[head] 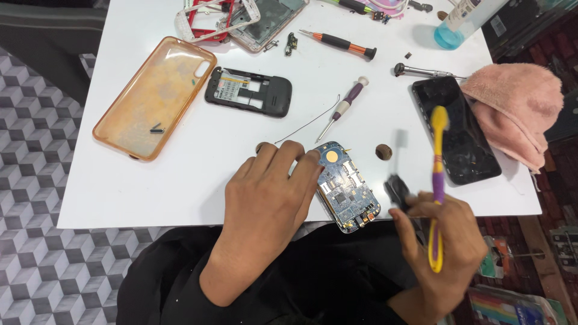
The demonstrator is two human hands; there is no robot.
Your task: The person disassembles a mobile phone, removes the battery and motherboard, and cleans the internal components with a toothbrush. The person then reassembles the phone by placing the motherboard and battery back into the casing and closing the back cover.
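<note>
Head view: the left hand [268, 192] lies spread, fingertips pressing the left edge of a blue phone circuit board [347, 188] at the near edge of the white tabletop [180, 180]. The right hand [448, 247] is closed around a yellow-and-purple toothbrush [438, 186], held above a black smartphone [457, 129] beside a pink cloth [518, 108].

Two bare hands show, the left hand [271, 192] and the right hand [448, 253], with bare wrists and forearms. No rings, watch or gloves are worn. Below them lies black clothing [313, 283], loose and creased, plain without pattern or print.
</note>
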